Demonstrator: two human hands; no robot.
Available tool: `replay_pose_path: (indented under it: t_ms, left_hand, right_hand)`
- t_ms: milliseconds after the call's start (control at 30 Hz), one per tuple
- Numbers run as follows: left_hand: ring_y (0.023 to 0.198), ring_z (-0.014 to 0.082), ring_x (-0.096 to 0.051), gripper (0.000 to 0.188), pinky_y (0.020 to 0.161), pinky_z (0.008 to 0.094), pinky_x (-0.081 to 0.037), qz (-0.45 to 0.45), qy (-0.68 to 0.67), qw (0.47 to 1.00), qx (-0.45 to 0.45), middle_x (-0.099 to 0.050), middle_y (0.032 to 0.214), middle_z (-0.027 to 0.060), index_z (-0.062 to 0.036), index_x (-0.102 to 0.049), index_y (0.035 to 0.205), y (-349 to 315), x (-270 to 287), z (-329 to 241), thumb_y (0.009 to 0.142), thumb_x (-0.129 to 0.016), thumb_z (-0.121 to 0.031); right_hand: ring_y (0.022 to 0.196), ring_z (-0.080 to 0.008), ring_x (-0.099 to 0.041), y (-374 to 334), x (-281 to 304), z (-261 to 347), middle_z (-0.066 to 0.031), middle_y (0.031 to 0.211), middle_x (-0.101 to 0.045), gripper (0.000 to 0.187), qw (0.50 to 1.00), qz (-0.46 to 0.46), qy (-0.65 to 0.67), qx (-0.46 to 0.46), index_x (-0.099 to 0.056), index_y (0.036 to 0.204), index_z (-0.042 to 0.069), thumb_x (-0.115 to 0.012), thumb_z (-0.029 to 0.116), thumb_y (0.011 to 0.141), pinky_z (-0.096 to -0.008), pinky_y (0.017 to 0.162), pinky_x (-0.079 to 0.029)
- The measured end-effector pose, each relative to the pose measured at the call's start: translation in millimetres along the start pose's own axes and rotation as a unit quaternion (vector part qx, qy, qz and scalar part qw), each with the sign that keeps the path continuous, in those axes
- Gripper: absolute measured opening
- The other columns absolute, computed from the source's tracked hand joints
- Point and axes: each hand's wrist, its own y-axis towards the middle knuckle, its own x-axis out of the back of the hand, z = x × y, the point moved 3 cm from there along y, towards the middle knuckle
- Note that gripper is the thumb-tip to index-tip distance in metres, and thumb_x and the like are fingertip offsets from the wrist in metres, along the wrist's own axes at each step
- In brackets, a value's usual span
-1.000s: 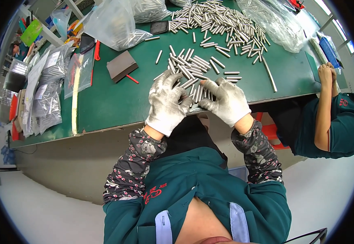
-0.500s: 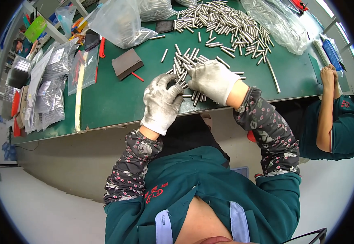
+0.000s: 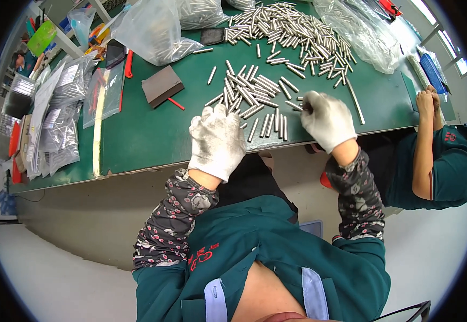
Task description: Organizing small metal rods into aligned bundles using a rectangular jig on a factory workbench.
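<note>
At far left on a green table (image 3: pixel 136 145), clear packets of metal rods (image 3: pixel 64 126) with papers over part of them. Next, a pale yellow strip (image 3: pixel 99 131) running toward the near edge, with a flat clear pouch (image 3: pixel 112 88) alongside and a red handle (image 3: pixel 129 64) just beyond. Then a brown block (image 3: pixel 162 86), tilted to the view, with a thin red stick (image 3: pixel 176 104) poking out on the near side. Farther back, a bulging clear bag of rods (image 3: pixel 155 35) and a small dark pad (image 3: pixel 212 36).

Near the middle, a white-gloved left hand (image 3: pixel 217 142) with fingers bent, low at the near side of a loose heap of short silver rods (image 3: pixel 247 88) and in front of part of it. Just right of that, a short row of rods (image 3: pixel 269 126) near the table edge, between the hands. Behind, a much larger rod pile (image 3: pixel 292 32). Then a white-gloved right hand (image 3: pixel 327 121), well apart from the left, fingers curled; cannot tell for either hand about any grip. Beyond, a narrow metal strip (image 3: pixel 355 101) and crumpled clear plastic (image 3: pixel 362 37). At far right, a co-worker's hands (image 3: pixel 428 99), close together, near a blue tray (image 3: pixel 432 68).
</note>
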Motion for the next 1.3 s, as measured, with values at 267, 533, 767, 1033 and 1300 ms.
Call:
replay_pose_path:
  t_ms: [267,533,767,1033,1300]
  left_hand:
    - [0.087,0.0319,-0.063,0.029,0.073,0.0429,-0.051,0.096,-0.18,0.978,0.05,-0.063,0.099,0.0139,-0.0075,-0.062,0.099,2,1,-12,0.077,-0.069,-0.025]
    - [0.091,0.0333,-0.062,0.055,0.079,0.0404,-0.051,0.136,-0.25,0.956,-0.07,-0.063,0.103,0.014,-0.0072,-0.058,0.117,4,-11,3,0.069,-0.078,-0.025]
    - [0.091,0.0311,-0.063,0.053,0.078,0.0398,-0.051,0.139,-0.23,0.962,-0.042,-0.065,0.099,0.0118,-0.0063,-0.059,0.117,12,-11,-7,0.071,-0.076,-0.026]
    - [0.084,0.0306,-0.064,0.047,0.074,0.0393,-0.051,0.121,-0.258,0.958,-0.036,-0.065,0.095,0.0122,-0.0061,-0.06,0.113,9,-7,-8,0.072,-0.073,-0.025]
    - [0.081,0.0285,-0.062,0.019,0.07,0.0388,-0.05,0.022,-0.188,0.982,0.0,-0.062,0.086,0.0094,-0.0101,-0.065,0.094,27,-11,13,0.077,-0.069,-0.018]
  right_hand:
    - [0.077,-0.0338,-0.063,-23,-16,12,-0.0145,0.08,-0.064,0.032,0.984,0.066,0.166,-0.002,-0.06,0.103,0.006,-0.067,0.018,0.074,-0.0429,0.069,-0.05]
    - [0.093,-0.0356,-0.061,-9,-25,8,-0.0155,0.1,-0.06,0.055,0.989,0.118,0.081,0.042,-0.056,0.113,0.008,-0.074,0.035,0.069,-0.0437,0.079,-0.049]
    - [0.092,-0.0359,-0.061,-2,-29,10,-0.0166,0.094,-0.061,0.055,0.982,0.138,0.107,0.071,-0.056,0.111,0.008,-0.076,0.036,0.067,-0.0444,0.079,-0.049]
    - [0.09,-0.0353,-0.062,-11,-26,18,-0.0163,0.094,-0.061,0.053,0.986,0.125,0.09,0.065,-0.058,0.108,0.01,-0.072,0.045,0.071,-0.0447,0.077,-0.049]
    - [0.079,-0.0348,-0.064,29,-29,21,-0.0144,0.083,-0.065,0.024,0.995,0.055,0.088,-0.008,-0.067,0.084,0.009,-0.059,0.031,0.079,-0.0459,0.071,-0.05]
